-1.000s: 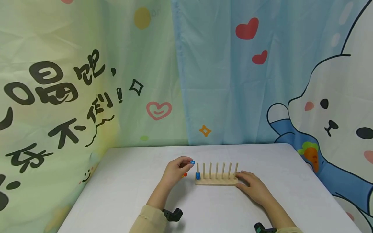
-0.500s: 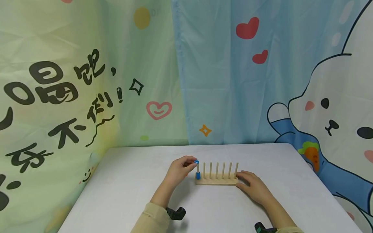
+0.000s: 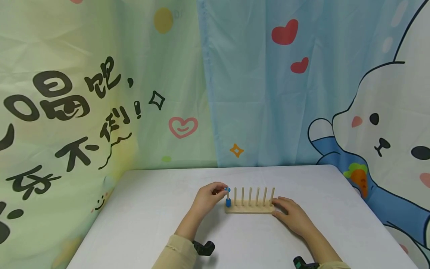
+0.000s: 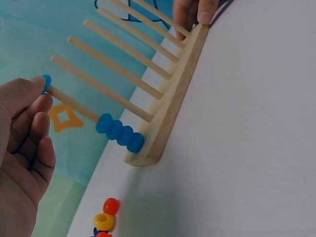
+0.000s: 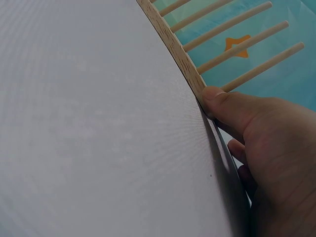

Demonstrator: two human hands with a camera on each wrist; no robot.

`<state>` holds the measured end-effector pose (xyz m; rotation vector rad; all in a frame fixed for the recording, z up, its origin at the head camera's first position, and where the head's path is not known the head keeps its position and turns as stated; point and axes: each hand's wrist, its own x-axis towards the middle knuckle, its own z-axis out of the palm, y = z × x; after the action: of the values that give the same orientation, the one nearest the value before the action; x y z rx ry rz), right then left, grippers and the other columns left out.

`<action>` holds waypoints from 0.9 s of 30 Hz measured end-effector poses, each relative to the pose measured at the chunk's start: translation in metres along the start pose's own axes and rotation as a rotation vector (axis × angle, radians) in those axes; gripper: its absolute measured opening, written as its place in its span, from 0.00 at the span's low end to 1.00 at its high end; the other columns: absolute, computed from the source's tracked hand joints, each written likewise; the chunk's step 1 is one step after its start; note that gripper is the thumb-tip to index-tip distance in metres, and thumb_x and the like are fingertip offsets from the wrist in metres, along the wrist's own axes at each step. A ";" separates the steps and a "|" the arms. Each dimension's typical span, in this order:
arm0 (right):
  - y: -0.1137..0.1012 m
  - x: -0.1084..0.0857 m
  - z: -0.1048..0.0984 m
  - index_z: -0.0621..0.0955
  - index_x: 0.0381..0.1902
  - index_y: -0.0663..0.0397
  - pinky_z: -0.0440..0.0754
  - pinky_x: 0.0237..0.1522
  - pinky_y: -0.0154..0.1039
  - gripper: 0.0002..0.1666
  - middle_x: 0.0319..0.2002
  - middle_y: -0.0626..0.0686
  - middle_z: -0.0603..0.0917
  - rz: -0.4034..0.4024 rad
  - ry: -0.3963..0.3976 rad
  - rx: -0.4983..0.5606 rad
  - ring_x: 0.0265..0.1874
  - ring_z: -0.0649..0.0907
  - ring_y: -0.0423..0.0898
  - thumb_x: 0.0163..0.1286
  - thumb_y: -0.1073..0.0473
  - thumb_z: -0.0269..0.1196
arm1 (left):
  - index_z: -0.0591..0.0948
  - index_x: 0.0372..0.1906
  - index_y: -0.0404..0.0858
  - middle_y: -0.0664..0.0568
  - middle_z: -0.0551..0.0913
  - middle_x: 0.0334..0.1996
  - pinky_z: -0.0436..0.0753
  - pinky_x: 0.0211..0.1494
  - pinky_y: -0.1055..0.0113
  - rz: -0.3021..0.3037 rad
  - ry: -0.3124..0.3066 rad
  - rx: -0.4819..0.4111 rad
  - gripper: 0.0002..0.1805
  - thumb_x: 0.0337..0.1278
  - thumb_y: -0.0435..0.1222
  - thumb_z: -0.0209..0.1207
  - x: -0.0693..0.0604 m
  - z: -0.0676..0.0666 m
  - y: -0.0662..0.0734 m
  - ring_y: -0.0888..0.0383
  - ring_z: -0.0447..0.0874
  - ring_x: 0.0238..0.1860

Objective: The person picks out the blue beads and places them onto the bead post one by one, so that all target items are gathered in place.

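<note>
"Head view?"
"Our left hand (image 3: 209,197) pinched a blue bead (image 3: 227,189) at the leftmost peg's (image 3: 228,195) tip; our right hand (image 3: 293,215) gripped the pegboard (image 3: 250,210) on the bench (image 3: 248,243)."
"Left wrist?"
"Fingers (image 4: 44,158) curled; four blue beads (image 4: 114,130) sat below."
"Right wrist?"
"Our thumb (image 5: 229,106) pressed the pegboard's end."

Blue bead (image 4: 47,82) pinched in L hand (image 3: 206,197) at tip of end peg (image 4: 74,103); 4 blue beads (image 4: 115,129) stacked at its base. Wooden pegboard (image 3: 249,210), 7 pegs upright, flat on tbl (image 3: 250,243), R hand (image 3: 293,216) gripping opp. end. Loose beads (image 4: 111,206) nearby, incl. red/yellow.
</note>
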<state>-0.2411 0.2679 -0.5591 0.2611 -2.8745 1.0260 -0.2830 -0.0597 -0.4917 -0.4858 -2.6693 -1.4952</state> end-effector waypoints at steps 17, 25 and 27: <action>-0.001 0.000 0.000 0.78 0.63 0.50 0.65 0.62 0.72 0.30 0.67 0.67 0.72 -0.001 -0.003 -0.008 0.67 0.69 0.70 0.66 0.44 0.65 | 0.86 0.48 0.46 0.58 0.85 0.36 0.77 0.39 0.72 -0.029 -0.032 0.019 0.12 0.62 0.44 0.65 -0.007 0.011 -0.020 0.64 0.77 0.37; -0.001 0.000 0.000 0.78 0.63 0.51 0.65 0.62 0.72 0.30 0.67 0.67 0.72 -0.001 -0.007 -0.006 0.67 0.69 0.70 0.66 0.45 0.66 | 0.85 0.51 0.47 0.60 0.85 0.38 0.79 0.44 0.68 -0.051 -0.066 0.031 0.13 0.65 0.44 0.62 -0.012 0.014 -0.026 0.63 0.79 0.40; 0.000 0.000 0.000 0.78 0.63 0.51 0.65 0.62 0.72 0.30 0.67 0.67 0.72 -0.002 -0.008 -0.008 0.67 0.69 0.70 0.66 0.45 0.65 | 0.85 0.51 0.47 0.60 0.85 0.37 0.79 0.45 0.67 -0.050 -0.067 0.034 0.13 0.65 0.44 0.62 -0.012 0.014 -0.028 0.63 0.79 0.40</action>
<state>-0.2413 0.2678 -0.5590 0.2688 -2.8841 1.0156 -0.2779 -0.0641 -0.5243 -0.4796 -2.7727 -1.4690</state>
